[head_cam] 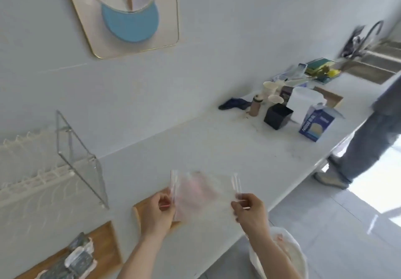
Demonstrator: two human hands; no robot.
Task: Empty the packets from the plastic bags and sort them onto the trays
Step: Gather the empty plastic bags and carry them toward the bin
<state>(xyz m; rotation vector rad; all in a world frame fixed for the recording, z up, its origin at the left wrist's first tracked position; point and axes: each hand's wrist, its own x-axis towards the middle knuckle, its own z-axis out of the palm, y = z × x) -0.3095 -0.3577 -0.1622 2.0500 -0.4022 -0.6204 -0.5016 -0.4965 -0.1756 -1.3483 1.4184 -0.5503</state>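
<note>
Both hands pinch a blurred clear plastic bag (202, 196) above the white desk (217, 140): left hand (157, 212) on its left edge, right hand (249, 210) on its right. Its pinkish contents are unreadable. 2 wooden trays lie near-left, one (138, 210) half hidden, another (104, 246) holding packets (76, 257), cut off.

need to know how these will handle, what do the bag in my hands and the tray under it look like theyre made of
The bag looks like thin clear plastic film, glossy: the counter shows through it, and pinkish contents blur inside. The tray under it looks like light wood, matte, judging by its warm tan colour and raised rim, though motion blur hides any grain.
</note>
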